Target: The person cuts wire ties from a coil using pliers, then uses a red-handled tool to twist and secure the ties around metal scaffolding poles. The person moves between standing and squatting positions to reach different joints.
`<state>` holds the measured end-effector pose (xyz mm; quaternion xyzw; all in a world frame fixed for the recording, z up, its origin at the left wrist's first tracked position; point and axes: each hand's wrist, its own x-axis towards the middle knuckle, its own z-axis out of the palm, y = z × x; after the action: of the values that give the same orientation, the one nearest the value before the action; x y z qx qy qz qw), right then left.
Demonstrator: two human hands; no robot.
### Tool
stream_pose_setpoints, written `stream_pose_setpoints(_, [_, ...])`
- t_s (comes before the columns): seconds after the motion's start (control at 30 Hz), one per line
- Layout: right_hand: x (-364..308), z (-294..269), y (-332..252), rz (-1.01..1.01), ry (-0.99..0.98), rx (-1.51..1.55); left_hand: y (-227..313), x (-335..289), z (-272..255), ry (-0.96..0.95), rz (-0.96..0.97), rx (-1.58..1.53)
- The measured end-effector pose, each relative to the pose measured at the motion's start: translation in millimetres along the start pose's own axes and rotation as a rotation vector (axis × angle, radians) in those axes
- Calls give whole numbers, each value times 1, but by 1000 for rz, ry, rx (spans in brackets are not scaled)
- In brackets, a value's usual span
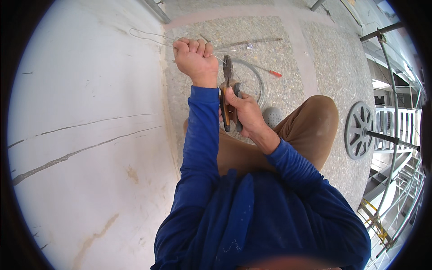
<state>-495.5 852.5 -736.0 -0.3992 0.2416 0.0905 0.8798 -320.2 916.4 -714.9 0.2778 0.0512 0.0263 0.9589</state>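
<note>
My left hand is closed in a fist around a thin metal wire. A bent loop of that wire sticks out to the left, in front of the white wall. Out of the fist's right side a short length runs toward the pliers. My right hand grips these pliers by their dark and orange handles, jaws pointing away from me. Whether the jaws bite the wire is hard to tell. Just beyond, a coil of grey wire lies on the floor, partly hidden by the pliers and my hand.
A red-handled screwdriver and a thin rod lie on the speckled floor. The white wall rises close on my left. At right stand a round slotted base and metal poles. My bent knee is below my right hand.
</note>
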Motion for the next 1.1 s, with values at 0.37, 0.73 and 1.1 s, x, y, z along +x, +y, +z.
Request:
stream_pose_setpoints(0.37, [6, -16, -1, 293, -36, -25, -12, -11, -26, -72, 6, -7])
stream_pose_setpoints(0.73, [9, -29, 31, 170, -51, 34, -16, -32, -21, -135, 3, -45])
stream_pose_setpoints(1.1, [1, -18, 9, 119, 27, -65, -5, -14, -28, -110, 62, -18])
